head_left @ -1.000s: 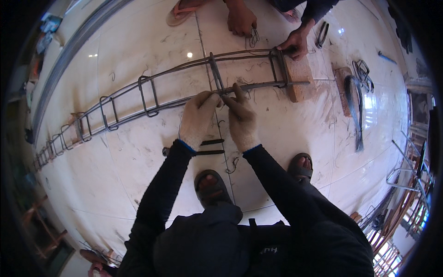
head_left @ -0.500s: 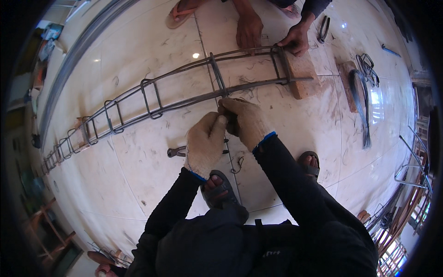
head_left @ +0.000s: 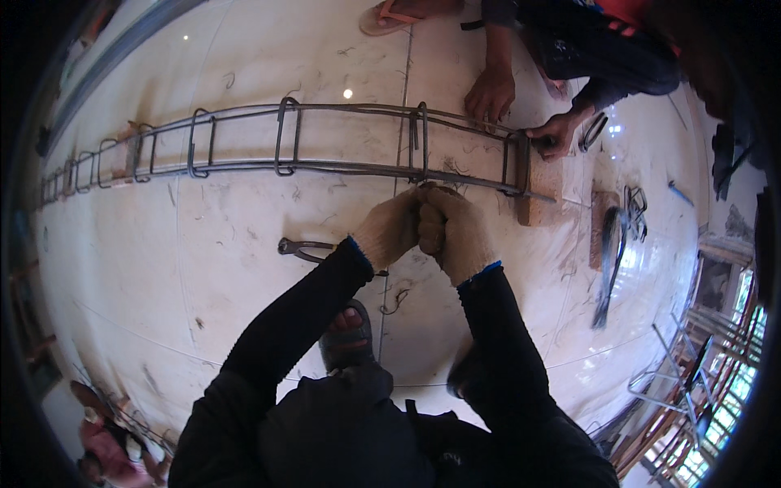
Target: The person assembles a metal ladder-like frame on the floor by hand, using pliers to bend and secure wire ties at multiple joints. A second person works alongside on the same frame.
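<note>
A long rebar cage (head_left: 342, 167) of dark bars and rectangular stirrups lies across the pale floor. Both my hands wear beige knit gloves and press together just under its near bar, below a stirrup (head_left: 421, 146). My left hand (head_left: 389, 232) and my right hand (head_left: 462, 237) are clenched, fist against fist. Whatever they grip is hidden between them. A pair of pincers (head_left: 305, 248) lies on the floor just left of my left wrist.
Another person crouches at the far side, one hand (head_left: 490, 93) on the cage, the other (head_left: 555, 134) at its right end over a wooden block (head_left: 541, 199). Dark tools (head_left: 614, 244) lie to the right. My sandalled foot (head_left: 348, 333) is below. Wire scraps litter the floor.
My hands have drawn together and come slightly toward me, off the lower bar. The view has tilted, so the cage now sits higher and more level.
</note>
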### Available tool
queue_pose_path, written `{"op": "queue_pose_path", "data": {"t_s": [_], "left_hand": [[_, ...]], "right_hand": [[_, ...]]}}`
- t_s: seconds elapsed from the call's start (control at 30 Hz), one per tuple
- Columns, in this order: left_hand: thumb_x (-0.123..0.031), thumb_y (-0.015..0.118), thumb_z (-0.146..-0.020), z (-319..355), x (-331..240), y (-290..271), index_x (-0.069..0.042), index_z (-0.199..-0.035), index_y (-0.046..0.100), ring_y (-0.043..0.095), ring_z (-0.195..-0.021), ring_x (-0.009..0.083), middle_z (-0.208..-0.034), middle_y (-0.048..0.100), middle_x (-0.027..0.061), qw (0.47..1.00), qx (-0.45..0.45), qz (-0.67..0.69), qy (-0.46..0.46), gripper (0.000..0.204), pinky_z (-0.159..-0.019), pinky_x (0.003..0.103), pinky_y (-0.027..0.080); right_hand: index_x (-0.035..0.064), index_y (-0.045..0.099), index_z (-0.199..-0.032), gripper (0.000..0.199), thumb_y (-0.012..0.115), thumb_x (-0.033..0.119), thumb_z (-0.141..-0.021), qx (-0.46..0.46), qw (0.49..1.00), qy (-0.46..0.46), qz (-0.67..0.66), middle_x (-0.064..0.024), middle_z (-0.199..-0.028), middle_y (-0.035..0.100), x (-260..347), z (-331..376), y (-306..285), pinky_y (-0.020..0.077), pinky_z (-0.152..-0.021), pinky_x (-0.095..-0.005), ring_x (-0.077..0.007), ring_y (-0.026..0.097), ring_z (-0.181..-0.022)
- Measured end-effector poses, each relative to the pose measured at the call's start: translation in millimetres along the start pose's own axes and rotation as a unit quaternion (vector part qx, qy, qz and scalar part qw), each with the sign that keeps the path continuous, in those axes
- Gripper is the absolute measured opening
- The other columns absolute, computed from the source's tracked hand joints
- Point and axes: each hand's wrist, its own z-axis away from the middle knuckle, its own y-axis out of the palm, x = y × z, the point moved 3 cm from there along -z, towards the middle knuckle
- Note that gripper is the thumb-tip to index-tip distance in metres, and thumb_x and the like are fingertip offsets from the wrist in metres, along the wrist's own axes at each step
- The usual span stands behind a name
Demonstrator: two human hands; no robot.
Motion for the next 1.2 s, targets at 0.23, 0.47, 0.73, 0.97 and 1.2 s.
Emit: {"op": "queue_pose_path", "data": {"t_s": [0.23,0.47,0.73,0.97,1.2], "left_hand": [[-0.031,0.060,-0.118,-21.1,20.1,35.6,-0.011,-0.133,0.066,0.065,-0.091,0.0186,-0.106,0.067,0.0015,0.658,-0.035,0.739,-0.139,0.026,-0.088,0.037,0.056],[-0.027,0.056,-0.117,-16.5,11.7,19.3,-0.012,-0.108,0.063,0.047,-0.071,0.0121,-0.085,0.050,-0.0023,0.750,-0.090,0.627,-0.188,0.019,-0.069,0.032,0.044],[-0.024,0.058,-0.112,-25.1,3.6,-21.1,-0.012,-0.103,0.062,0.041,-0.064,0.0134,-0.083,0.045,-0.0001,0.682,-0.008,0.670,-0.293,0.016,-0.059,0.032,0.037],[-0.030,0.062,-0.103,-31.4,-36.7,-47.6,-0.012,-0.086,0.058,0.038,-0.052,0.0132,-0.066,0.040,-0.0037,0.775,-0.071,0.519,-0.354,0.026,-0.048,0.033,0.034],[-0.042,0.058,-0.110,-18.6,-4.1,-47.3,-0.004,-0.098,0.073,0.056,-0.064,0.0151,-0.072,0.058,0.0030,0.900,-0.124,0.335,-0.251,0.042,-0.060,0.033,0.044]], "right_hand": [[0.0041,0.070,-0.107,0.014,0.064,0.016,-0.107,-0.021,0.917,-0.191,0.350,0.0025,-0.076,0.053,14.1,-21.1,-36.1,0.0327,-0.048,-0.0289,-0.0095,0.046,-0.055],[0.0008,0.074,-0.104,0.018,0.065,0.017,-0.105,-0.079,0.921,-0.093,0.369,0.0013,-0.069,0.052,68.3,-16.2,-2.2,0.0317,-0.047,-0.0312,-0.0109,0.045,-0.052],[-0.0026,0.076,-0.112,0.023,0.065,0.016,-0.105,-0.069,0.673,-0.409,0.612,-0.0114,-0.092,0.073,8.2,-25.9,-80.2,0.0536,-0.077,-0.0341,-0.0201,0.069,-0.085],[-0.0018,0.074,-0.112,0.021,0.063,0.016,-0.107,-0.248,0.827,-0.302,0.403,-0.0277,-0.104,0.077,-79.9,-26.3,-30.6,0.0576,-0.090,-0.0484,-0.0472,0.075,-0.103],[0.0003,0.077,-0.114,0.025,0.068,0.022,-0.105,-0.226,0.873,-0.216,0.374,-0.0269,-0.109,0.076,-80.9,-24.2,-21.6,0.0578,-0.092,-0.0518,-0.0476,0.074,-0.106]]}}
